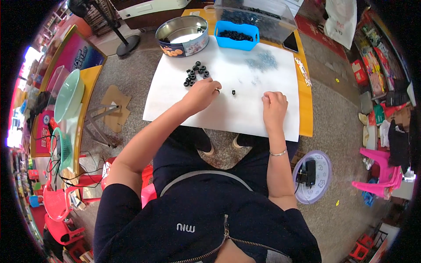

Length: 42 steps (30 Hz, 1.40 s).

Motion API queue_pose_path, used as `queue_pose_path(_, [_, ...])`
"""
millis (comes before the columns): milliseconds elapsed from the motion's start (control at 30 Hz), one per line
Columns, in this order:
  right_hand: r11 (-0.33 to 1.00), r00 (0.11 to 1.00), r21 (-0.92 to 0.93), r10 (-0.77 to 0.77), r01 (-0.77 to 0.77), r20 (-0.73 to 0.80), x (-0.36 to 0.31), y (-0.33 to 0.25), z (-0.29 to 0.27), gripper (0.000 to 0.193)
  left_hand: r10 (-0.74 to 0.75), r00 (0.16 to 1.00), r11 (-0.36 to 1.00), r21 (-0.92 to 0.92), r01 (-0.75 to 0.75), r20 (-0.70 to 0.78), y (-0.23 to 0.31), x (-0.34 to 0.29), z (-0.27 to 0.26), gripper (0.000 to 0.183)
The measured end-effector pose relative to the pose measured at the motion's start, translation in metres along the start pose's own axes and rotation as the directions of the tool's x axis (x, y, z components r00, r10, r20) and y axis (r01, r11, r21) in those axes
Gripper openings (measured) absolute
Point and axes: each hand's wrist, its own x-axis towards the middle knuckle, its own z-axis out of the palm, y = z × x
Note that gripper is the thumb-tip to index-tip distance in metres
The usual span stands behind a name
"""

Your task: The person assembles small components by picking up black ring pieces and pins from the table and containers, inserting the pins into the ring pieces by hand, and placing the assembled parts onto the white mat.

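The left hand (pixel 202 94) is bent narrow at the near right edge of the black piece cluster (pixel 192 77), and the right hand (pixel 275 107) rests loosely curled on the white sheet (pixel 169 103); I cannot tell whether either grips a piece. The 1 lone black piece (pixel 233 92) lies between the 2 hands, touching neither. Handling such small parts probably goes best with 2 fingertips, 1 part at a time, wrist lifted so the cluster doesn't scatter. Beyond stand the round tin (pixel 193 47), blue basket (pixel 239 44) and clear bin (pixel 285 22), limiting forward reach; the loose clear bits (pixel 263 60) could snag a sweeping right hand.
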Motion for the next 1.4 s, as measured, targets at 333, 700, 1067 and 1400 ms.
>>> queue_pose_path(333, [0.55, 0.914, 0.74, 0.329, -0.388, 0.235, -0.016, -0.074, -0.052, 0.014, -0.169, 0.91, -0.573, -0.789, 0.223, 0.38, 0.05, -0.073, -0.009, 0.029])
queue_pose_path(700, [0.339, 0.971, 0.911, 0.126, -0.235, 0.203, -0.025, -0.148, -0.092, 0.011, -0.032, 0.935, -0.744, -0.633, 0.214, 0.353, 0.095, -0.092, -0.018, 0.034])
queue_pose_path(1067, [0.772, 0.997, 0.635, -0.067, 0.025, 0.042, -0.028, -0.147, -0.087, 0.013, -0.189, 0.906, -0.583, -0.786, 0.206, 0.378, 0.109, -0.094, -0.024, 0.03])
queue_pose_path(1400, [0.917, 0.943, 0.219, -0.329, 0.332, -0.05, -0.042, -0.135, -0.061, 0.031, -0.218, 0.885, -0.557, -0.797, 0.234, 0.411, 0.091, -0.087, 0.0, 0.028])
